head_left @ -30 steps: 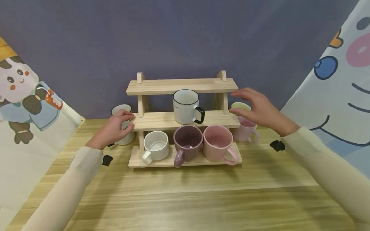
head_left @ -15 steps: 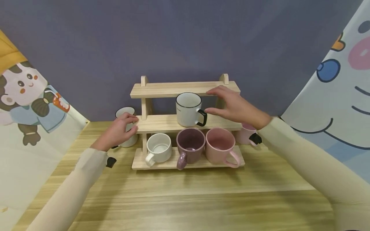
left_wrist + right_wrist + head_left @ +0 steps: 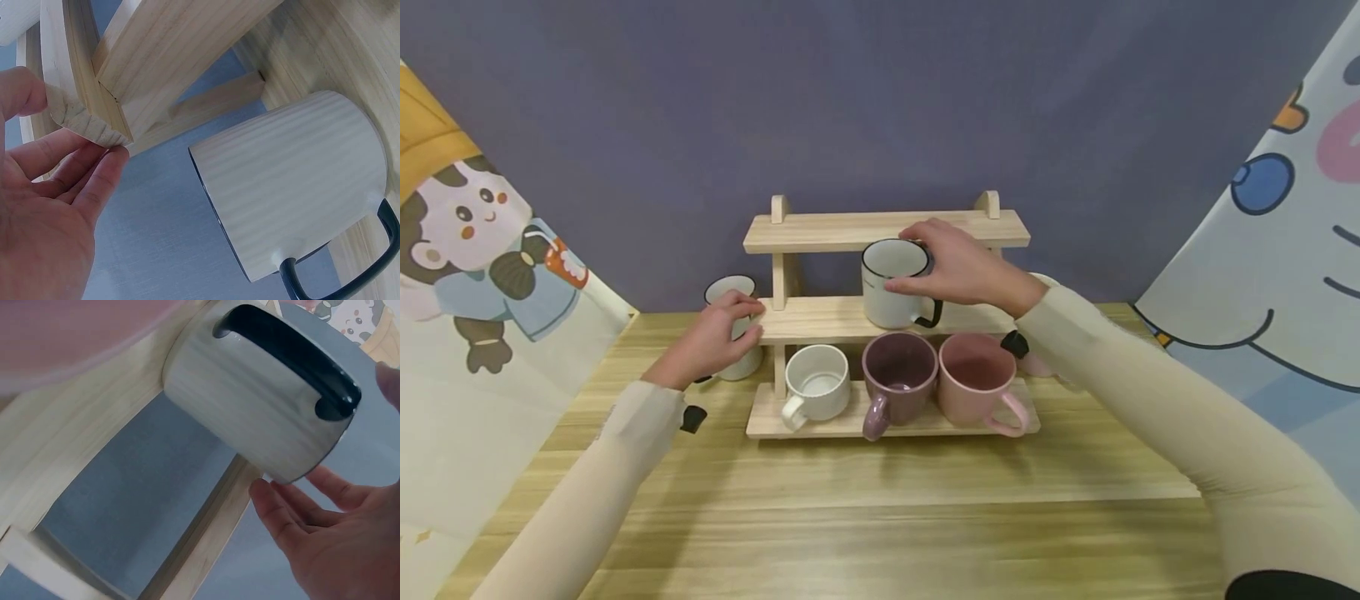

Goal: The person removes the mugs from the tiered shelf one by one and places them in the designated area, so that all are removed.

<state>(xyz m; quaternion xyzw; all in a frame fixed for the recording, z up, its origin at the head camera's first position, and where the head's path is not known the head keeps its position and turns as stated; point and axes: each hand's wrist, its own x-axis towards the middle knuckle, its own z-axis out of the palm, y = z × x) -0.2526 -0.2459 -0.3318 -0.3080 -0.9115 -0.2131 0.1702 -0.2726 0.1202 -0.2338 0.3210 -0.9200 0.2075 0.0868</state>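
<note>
My left hand (image 3: 711, 340) grips the left end of the middle board of a three-tier wooden display shelf (image 3: 820, 317); in the left wrist view the fingers lie under the board end (image 3: 87, 122) with the thumb on its other side. A white mug with a black rim and black handle (image 3: 883, 300) stands upright on that middle tier. Around its rim is my right hand (image 3: 958, 265), thumb in front and fingers toward the back. The right wrist view shows the fingertips (image 3: 259, 490) close by the rim and the thumb apart from the mug (image 3: 250, 394); firm contact cannot be told.
On the bottom tier stand a small white cup (image 3: 820, 387), a purple mug (image 3: 901, 375) and a pink mug (image 3: 973, 379). A ribbed white mug with a dark handle (image 3: 294, 181) is left of the shelf. A light pink mug (image 3: 1037, 365) is mostly behind my right sleeve.
My right hand has moved left from beyond the shelf's right end to the black-rimmed mug. My left hand stays on the board end. The view has shifted slightly.
</note>
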